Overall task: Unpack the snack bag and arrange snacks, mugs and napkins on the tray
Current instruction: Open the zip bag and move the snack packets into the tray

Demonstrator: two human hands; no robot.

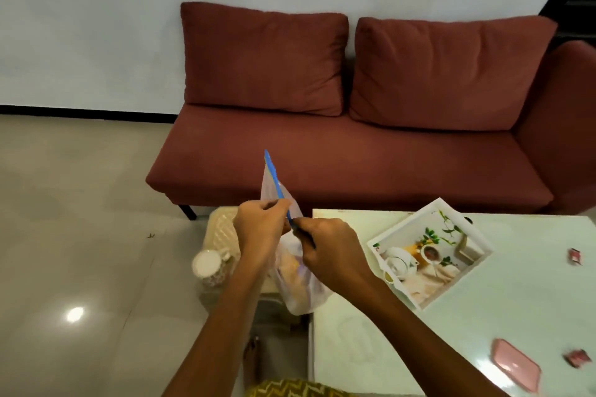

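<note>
We see two bare hands held up in front of us, close together, both pinching the top of a clear plastic bag point(296, 280). The left hand point(258, 229) is closed on the bag's blue zip strip point(275, 185), which sticks up and leans away toward the sofa point(354, 145). The right hand point(332, 251) is closed on the same strip just beside the left one. The two hands almost touch.

The bag hangs down between the arms, over the gap at the left edge of the table point(483, 316). Inside it we can see something pale yellow and orange, maybe snacks, but it is too blurry to be sure.

A white tray point(400, 229) with a picture of a teapot, cups and leaves sits on the table to the right of the hands. It is turned at an angle.

Farther right on the table lie two small red wrappers point(575, 256) point(577, 358), well apart, and a flat pink thing point(516, 367) near the lower one.

Left of the bag, down low by the floor, we see a jar with a white lid point(206, 264) next to a cream stool point(222, 226).
</note>
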